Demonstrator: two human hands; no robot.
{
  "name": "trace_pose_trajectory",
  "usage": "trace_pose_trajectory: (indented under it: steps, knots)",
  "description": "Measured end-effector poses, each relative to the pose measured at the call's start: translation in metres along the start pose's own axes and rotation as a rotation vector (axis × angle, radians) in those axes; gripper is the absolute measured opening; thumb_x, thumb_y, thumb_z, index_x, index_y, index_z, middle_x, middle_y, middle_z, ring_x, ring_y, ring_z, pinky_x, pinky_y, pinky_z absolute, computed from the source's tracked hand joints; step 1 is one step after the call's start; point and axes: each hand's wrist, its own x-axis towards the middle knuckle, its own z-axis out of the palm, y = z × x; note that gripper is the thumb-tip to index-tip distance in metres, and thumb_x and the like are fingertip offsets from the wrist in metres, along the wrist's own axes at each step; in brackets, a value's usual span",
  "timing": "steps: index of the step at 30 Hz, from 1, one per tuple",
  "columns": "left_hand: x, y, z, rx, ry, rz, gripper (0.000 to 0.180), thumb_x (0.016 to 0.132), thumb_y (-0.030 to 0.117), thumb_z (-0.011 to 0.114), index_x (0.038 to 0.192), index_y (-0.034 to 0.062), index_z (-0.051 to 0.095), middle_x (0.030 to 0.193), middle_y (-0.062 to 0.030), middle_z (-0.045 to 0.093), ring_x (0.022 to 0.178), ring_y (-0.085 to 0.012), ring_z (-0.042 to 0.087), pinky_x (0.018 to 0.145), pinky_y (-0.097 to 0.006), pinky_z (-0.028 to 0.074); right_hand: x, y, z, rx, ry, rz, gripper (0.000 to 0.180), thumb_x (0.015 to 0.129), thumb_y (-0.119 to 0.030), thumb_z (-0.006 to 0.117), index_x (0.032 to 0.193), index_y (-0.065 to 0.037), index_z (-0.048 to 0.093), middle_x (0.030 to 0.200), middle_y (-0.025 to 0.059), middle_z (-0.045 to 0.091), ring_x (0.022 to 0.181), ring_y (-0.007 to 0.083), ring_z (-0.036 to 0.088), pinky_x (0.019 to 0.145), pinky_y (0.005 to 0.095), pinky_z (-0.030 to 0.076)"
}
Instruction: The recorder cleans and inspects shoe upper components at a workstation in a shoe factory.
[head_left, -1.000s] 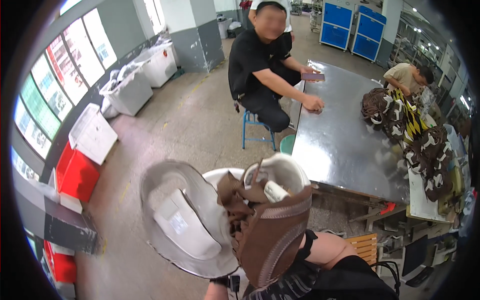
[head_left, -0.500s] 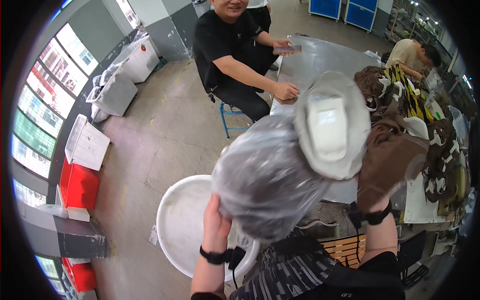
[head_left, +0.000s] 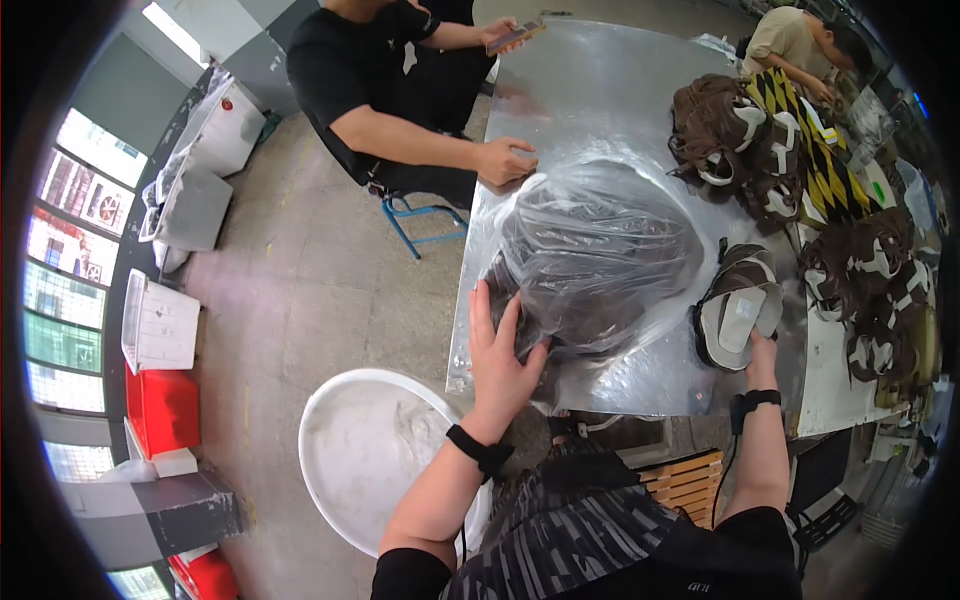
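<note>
On the metal table lies a large rounded bundle, dark brown contents wrapped in clear, wrinkled plastic. My left hand rests on its near left side with the fingers spread. To the right of the bundle, my right hand grips the near rim of a brown cap-like piece. This piece shows an off-white inside with a pale flat pad, and it sits at the table's right part. The right fingertips are partly hidden behind its rim.
Brown pieces with white straps are heaped at the back right, beside a black-and-yellow striped strip. A seated person's hand rests on the table's left edge. Below left stands a round white tub. Another person bends over at far right.
The plastic-wrapped bundle has come down from the air onto the table. My right hand has lowered the brown piece to its right, and my left hand has moved forward onto the plastic.
</note>
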Motion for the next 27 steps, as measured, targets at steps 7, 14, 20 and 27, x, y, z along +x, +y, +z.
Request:
trace_pose_trajectory:
  steps: [7,14,20,27]
  knots:
    - [-0.003,-0.041,-0.024,-0.81,0.043,-0.272,0.042,0.085,0.013,0.058,0.125,0.0021,0.048,0.136,-0.0157,0.04,0.126,-0.0246,0.039,0.098,-0.036,0.037,0.024,0.002,-0.045,0.287,-0.262,0.18,0.048,0.086,-0.021,0.057,0.127,0.001,0.044,0.123,0.0112,0.054,0.11,0.0233,0.053,0.091,0.0369,0.044]
    - [-0.24,-0.19,-0.082,-0.621,0.373,-1.13,0.032,0.09,0.021,0.053,0.117,0.0056,0.055,0.109,-0.0068,0.061,0.103,-0.0156,0.057,0.083,-0.028,0.044,-0.102,0.041,-0.059,-0.12,0.024,0.097,0.023,0.09,-0.031,0.051,0.101,-0.011,0.055,0.081,-0.0006,0.049,0.067,0.0085,0.045,0.055,0.0235,0.039]
    - [-0.497,-0.221,-0.115,-0.341,0.549,-1.524,0.031,0.087,0.02,0.055,0.114,0.0045,0.056,0.109,-0.01,0.06,0.103,-0.0208,0.055,0.087,-0.034,0.042,-0.361,0.055,0.115,-0.781,-1.12,0.083,0.013,0.091,-0.014,0.052,0.093,-0.005,0.061,0.075,-0.0007,0.056,0.065,0.0067,0.053,0.054,0.0207,0.042]
    - [-0.558,-0.21,-0.122,0.586,0.211,-1.354,0.035,0.079,0.018,0.061,0.112,0.0082,0.058,0.134,-0.02,0.039,0.13,-0.0439,0.025,0.102,-0.052,0.028,-0.478,0.172,0.26,-1.141,-1.871,-0.57,0.016,0.086,-0.015,0.057,0.095,-0.003,0.062,0.089,0.0127,0.063,0.079,0.0301,0.061,0.069,0.0362,0.048]
